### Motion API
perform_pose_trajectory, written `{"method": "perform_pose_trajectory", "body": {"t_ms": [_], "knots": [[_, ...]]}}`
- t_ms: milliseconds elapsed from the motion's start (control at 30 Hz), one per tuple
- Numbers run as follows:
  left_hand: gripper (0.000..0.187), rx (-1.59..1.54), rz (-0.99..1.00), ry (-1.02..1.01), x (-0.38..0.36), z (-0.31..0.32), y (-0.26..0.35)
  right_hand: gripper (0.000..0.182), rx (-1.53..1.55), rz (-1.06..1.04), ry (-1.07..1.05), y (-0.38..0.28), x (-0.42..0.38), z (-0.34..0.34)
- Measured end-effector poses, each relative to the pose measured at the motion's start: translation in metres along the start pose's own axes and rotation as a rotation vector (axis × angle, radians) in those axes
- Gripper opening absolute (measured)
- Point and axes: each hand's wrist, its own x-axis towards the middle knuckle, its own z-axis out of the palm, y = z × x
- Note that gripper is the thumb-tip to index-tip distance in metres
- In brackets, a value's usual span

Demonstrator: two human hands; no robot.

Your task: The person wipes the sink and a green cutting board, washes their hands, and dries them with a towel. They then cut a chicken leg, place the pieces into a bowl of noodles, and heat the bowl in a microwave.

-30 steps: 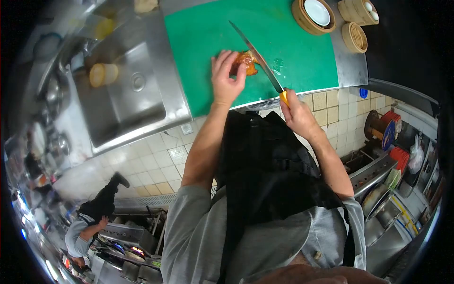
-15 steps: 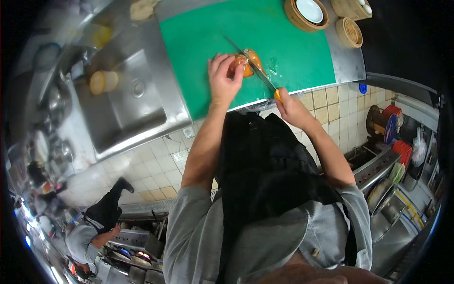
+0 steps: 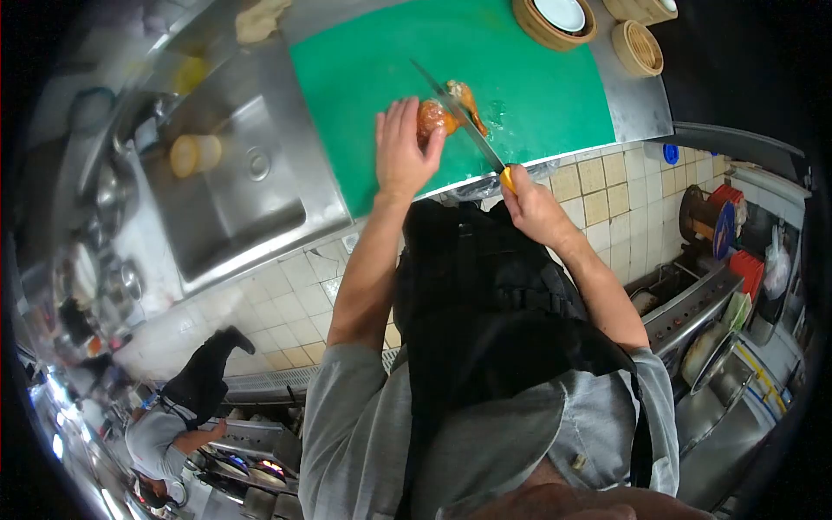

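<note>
- Knife is held in the right hand, fingers closed around its yellow handle; blade is pointed far and left over the green cutting board.
- Browned meat piece is set on the board, just left of the blade, beside the left hand.
- Left hand is seen half open: fingers straight and close together, thumb spread, meat piece touched between them. Firmness of hold cannot be told.
- Second browned piece, narrowing toward its near end, is placed just right of the blade; the two pieces are parted by it as seen from above. Whether the board is touched by the edge cannot be told.
- Bamboo steamer with a white dish inside is stood at the board's far right; a smaller bamboo basket is placed farther right, on the metal counter.
- Steel sink is fitted left of the board; a pale yellow container is left in it, tipped sideways.
- Crumpled cloth is laid far left, beside the board.
- Another person, grey-shirted, is seen near left, at the stove.
</note>
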Motion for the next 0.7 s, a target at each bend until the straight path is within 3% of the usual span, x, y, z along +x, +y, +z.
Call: {"method": "perform_pose_trajectory", "body": {"t_ms": [233,400,500,567,600,700], "knots": [[0.067,0.043,0.009,0.013,-0.004,0.001,0.002,0.024,0.044,0.010,0.006,0.016,-0.006,0.026],[0.065,0.017,0.013,0.072,-0.007,0.005,0.000,0.024,0.005,-0.006,-0.062,0.020,0.041,0.019],[0.067,-0.031,-0.079,0.124,-0.003,0.001,-0.001,0.028,-0.012,-0.022,-0.068,0.016,0.025,0.009],[0.048,0.110,-0.039,0.137,0.006,-0.018,0.018,0.024,0.084,0.005,0.049,0.016,0.010,0.009],[0.048,0.113,-0.035,0.137,0.011,-0.019,0.022,0.029,0.139,0.007,0.124,0.013,0.003,0.008],[0.031,0.309,0.086,-0.021,0.019,-0.011,0.038,0.031,0.234,0.057,0.228,0.007,-0.008,-0.007]]}}
